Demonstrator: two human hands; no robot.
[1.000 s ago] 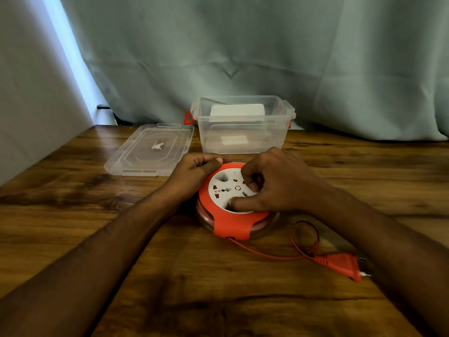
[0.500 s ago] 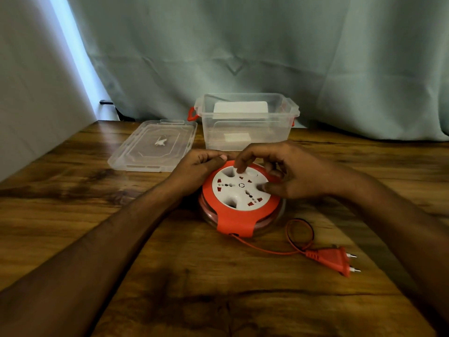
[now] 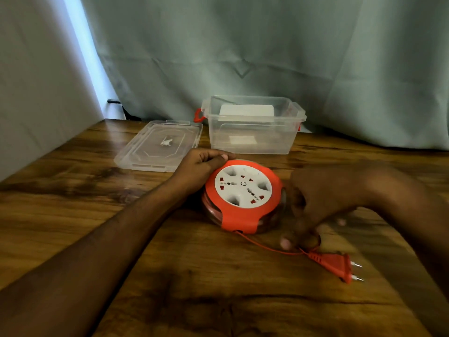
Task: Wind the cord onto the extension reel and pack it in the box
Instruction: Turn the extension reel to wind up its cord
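A pale grey-green curtain (image 3: 243, 45) hangs in soft folds across the back, from nine o'clock round to three. Below it the surface (image 3: 121, 276) is brown wood-grain with dark streaks and a dull sheen. At twelve o'clock from the reel stands the box (image 3: 254, 139), a clear rectangular plastic tub with rounded corners and red side latches, open at the top; something flat and white shows through its far wall. Its lid (image 3: 159, 148), clear plastic with a raised octagonal panel, lies flat just beside it at ten o'clock.

The extension reel (image 3: 243, 198) lies flat near the middle of the surface, a round drum with a glossy orange-red cover, a white socket disc with four scooped recesses, and a translucent rim with coiled cord inside. The left hand (image 3: 204, 164) reaches in from seven o'clock, forearm straight, fingers curled over the reel's far-left edge and thumb on its top rim: this grip holds the reel. The right hand (image 3: 315, 203), motion-blurred, sits at the reel's three to four o'clock with wrist bent and fingers pointing down; its grip seems to pinch the cord (image 3: 262, 246), though blur leaves this uncertain. That thin orange cord runs from the reel's six o'clock tab toward five o'clock. It ends in the plug (image 3: 336, 265), orange, ribbed, with two metal pins, lying loose on the surface.
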